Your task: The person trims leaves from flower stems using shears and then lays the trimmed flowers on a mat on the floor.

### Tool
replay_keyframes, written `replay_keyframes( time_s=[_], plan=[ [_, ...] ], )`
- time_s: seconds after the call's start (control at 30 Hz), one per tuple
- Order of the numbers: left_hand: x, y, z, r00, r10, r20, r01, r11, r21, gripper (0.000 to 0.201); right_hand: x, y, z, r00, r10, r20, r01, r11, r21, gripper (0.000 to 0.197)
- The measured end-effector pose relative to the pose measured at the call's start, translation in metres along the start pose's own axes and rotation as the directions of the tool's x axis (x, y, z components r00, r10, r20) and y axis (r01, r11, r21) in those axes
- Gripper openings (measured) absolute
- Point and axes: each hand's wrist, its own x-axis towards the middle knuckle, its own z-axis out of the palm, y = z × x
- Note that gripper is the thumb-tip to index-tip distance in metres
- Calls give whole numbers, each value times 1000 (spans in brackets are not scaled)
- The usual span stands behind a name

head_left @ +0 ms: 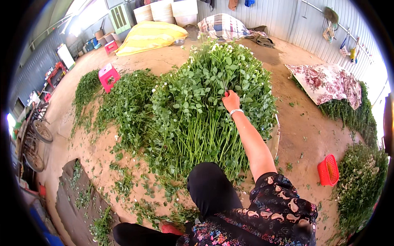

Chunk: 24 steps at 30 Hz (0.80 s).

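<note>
Fingers (pixel 228 99) of right hand (pixel 232 102): closed around the red handle of a slim tool (pixel 226 94); its narrow metal end is pointed away, into the leaves.
Left hand: out of view; the state of its fingers cannot be told.
Right wrist: encircled by a pale bracelet (pixel 236 111); the bare forearm (pixel 256 145) is extended over the stems.
Main heap (pixel 197 135): located directly ahead, beneath the right hand; stalks are turned toward the person, leaves and white blooms toward the far side.
Left of heap: lower greenery (pixel 127 106) is noted, with a pink stool (pixel 108 77) beside it.
Near left: a dark mat (pixel 67 201) is strewn with sprigs (pixel 100 227).
Right: a red basket (pixel 328 170) is set on the floor (pixel 295 143); farther off, greenery is partly covered by a flowered cloth (pixel 324 80).
Far side: mounds are covered by a yellow cloth (pixel 152 37) and a checked cloth (pixel 221 26).
</note>
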Motion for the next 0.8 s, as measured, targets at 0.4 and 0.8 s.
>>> replay_keyframes(
  time_s=[0.4,0.8],
  plan=[
    [96,99,-83,875,322,361,-216,927,-306,41,-23,-84,-106,980,-14,198,-153,586,796,23],
    [-423,341,222,-264,390,882,-581,666,-468,39,-73,-127,-188,991,-113,67,28,682,731,40]
  ],
)
